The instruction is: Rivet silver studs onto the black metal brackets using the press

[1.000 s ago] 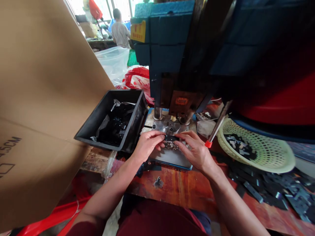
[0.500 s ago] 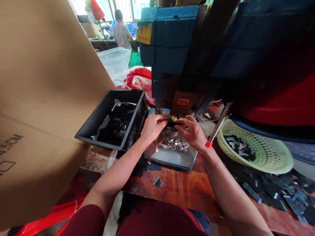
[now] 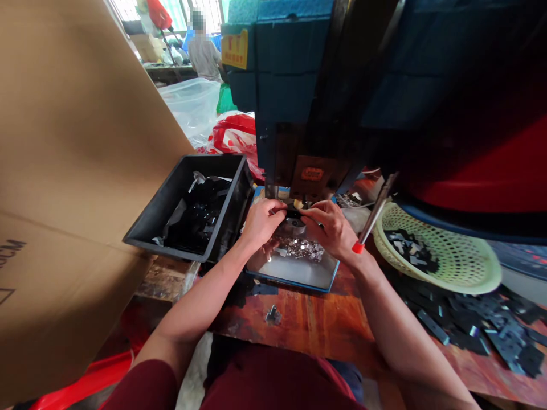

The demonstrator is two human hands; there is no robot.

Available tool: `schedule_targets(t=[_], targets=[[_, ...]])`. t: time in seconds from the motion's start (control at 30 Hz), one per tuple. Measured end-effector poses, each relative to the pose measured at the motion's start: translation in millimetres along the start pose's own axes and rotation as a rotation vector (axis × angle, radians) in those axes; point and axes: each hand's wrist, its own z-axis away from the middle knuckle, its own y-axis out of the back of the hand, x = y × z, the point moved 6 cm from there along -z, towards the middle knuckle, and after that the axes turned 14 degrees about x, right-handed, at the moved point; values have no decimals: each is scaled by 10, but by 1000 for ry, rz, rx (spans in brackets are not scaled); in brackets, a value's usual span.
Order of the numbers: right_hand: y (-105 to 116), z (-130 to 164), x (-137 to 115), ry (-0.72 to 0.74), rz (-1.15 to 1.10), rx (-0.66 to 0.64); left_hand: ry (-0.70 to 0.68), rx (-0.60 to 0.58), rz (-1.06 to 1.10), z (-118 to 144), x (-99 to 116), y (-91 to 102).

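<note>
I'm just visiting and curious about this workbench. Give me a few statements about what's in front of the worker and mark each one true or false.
1. Both hands, the left hand and the right hand, are up at the press, fingertips close together under its head. True.
2. The black bin is on the worker's right. False: it sits to the left of the hands.
3. The pale green basket holds a few dark pieces. True.
4. The lever has a blue tip. False: its tip is red.
5. Small shiny metal bits lie on the metal plate below the hands. True.
</note>
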Motion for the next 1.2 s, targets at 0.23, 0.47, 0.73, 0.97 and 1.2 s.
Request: schedule_targets(t=[0.23,0.47,0.73,0.97,1.2], targets=[[-31,17,-192,146,296,-70,-221,-39,-102,31,131,3],[231,258,9,-154,12,154,-104,106,-24,445,8,268],[505,1002,-54,-130,161,107,-415,16,-472,1018,-189,475],[349,1257,-348,5,325,46,-467,-14,-518,1122,-216,436],[321,1263,-375,-10,344,59,-496,-67,-496,1188,-107,329]])
